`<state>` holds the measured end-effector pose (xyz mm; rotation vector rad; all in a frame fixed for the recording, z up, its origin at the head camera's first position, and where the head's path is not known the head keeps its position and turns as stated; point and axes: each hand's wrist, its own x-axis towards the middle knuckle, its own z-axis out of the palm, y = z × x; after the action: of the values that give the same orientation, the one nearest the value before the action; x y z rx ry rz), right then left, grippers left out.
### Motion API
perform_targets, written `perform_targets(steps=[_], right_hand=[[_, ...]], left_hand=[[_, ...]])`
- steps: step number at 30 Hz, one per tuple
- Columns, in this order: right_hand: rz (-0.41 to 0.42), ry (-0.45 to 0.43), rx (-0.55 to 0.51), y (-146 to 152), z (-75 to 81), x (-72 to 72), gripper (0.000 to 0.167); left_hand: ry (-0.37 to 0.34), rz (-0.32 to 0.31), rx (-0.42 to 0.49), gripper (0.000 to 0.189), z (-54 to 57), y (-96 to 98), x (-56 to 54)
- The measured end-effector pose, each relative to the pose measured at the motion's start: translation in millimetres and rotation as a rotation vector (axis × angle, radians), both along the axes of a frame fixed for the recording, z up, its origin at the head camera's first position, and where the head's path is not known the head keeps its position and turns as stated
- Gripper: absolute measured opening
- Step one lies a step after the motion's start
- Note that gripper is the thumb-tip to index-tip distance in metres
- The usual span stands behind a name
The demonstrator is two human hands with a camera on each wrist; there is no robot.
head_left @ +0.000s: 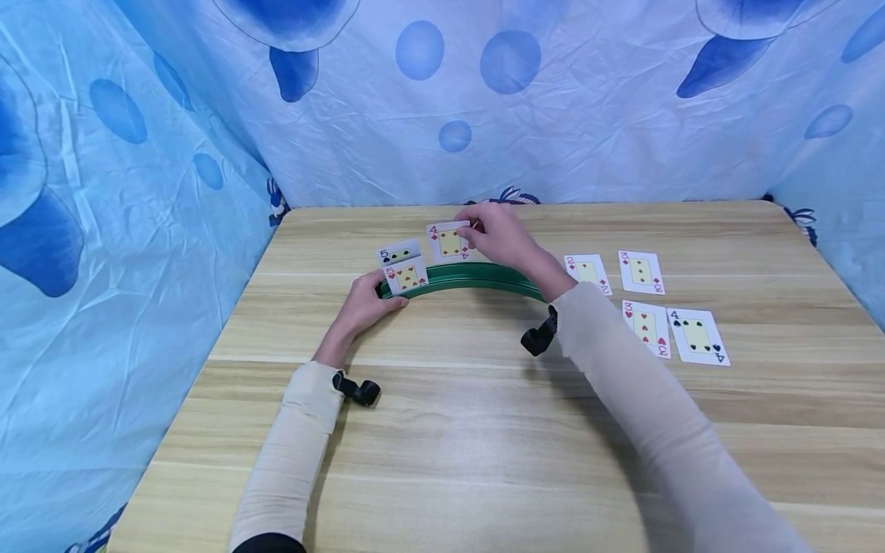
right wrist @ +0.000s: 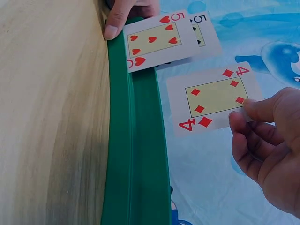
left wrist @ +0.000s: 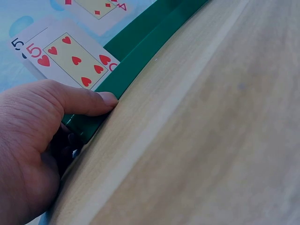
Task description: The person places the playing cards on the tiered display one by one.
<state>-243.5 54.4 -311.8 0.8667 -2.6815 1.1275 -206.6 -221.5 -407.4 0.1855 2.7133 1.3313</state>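
Observation:
A curved green card holder [head_left: 477,275] lies on the table. My left hand [head_left: 364,303] grips its left end, with the thumb [left wrist: 89,101] along the front edge. At that end the five of hearts [head_left: 406,275] stands in the front slot, and the five of spades [head_left: 399,252] stands behind it, partly covered. Between thumb and fingers my right hand [head_left: 501,236] pinches the four of diamonds [right wrist: 213,98] by its upper corner. That card is held upright behind the holder, just right of the two fives. The right forearm hides the holder's right end.
Right of the holder, face-up cards lie on the table: the two of diamonds [head_left: 586,273], partly behind the sleeve, the three of diamonds [head_left: 641,273], the three of hearts [head_left: 646,328] and the four of spades [head_left: 698,336]. A blue patterned curtain [head_left: 373,153] hangs behind the table.

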Motion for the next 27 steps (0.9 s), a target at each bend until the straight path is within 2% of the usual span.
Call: perform_targets(steps=[14, 22, 27], right_hand=[[0.007, 0.000, 0.001, -9.0, -6.9, -3.5, 0.022], [0.028, 0.030, 0.025, -10.6, -11.6, -4.8, 0.020], [0.035, -0.004, 0.032, -10.5, -14.5, -4.4, 0.022]], left_hand=[[-0.006, -0.005, 0.005, 0.059, -0.4, -1.1, -1.4], [-0.004, -0.009, 0.013, 0.059, -0.6, -1.2, -1.7], [-0.003, -0.009, 0.013, 0.059, -0.5, -1.0, -1.7]])
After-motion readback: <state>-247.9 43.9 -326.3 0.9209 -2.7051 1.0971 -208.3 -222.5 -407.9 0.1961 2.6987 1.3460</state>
